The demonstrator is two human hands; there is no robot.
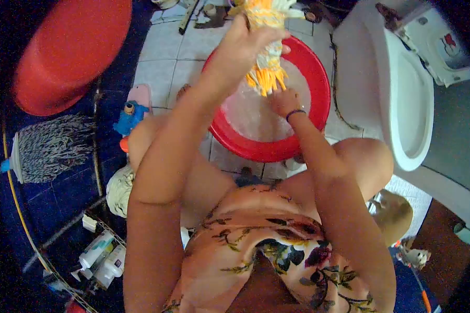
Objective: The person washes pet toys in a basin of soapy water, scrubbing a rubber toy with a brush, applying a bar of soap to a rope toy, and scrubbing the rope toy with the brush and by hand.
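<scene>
My left hand [253, 44] is wrapped round a bundle of yellow and white fringed cloth [269, 57], raised over a red plastic basin [253, 151]. The bundle's yellow strands hang down towards cloudy, soapy water [253, 117] in the basin. Close beside the strands' lower ends, my right hand [287, 101] is low over the water, a dark band on its wrist. Its fingers are partly hidden and small, so whether they touch the strands is unclear.
A mop [55, 148] with grey strands and a red plastic container [70, 57] are at the left. White bottles [102, 258] stand at lower left. To the right are a white toilet [410, 104] and a low wall edge. Pale tiles [159, 73] surround the basin.
</scene>
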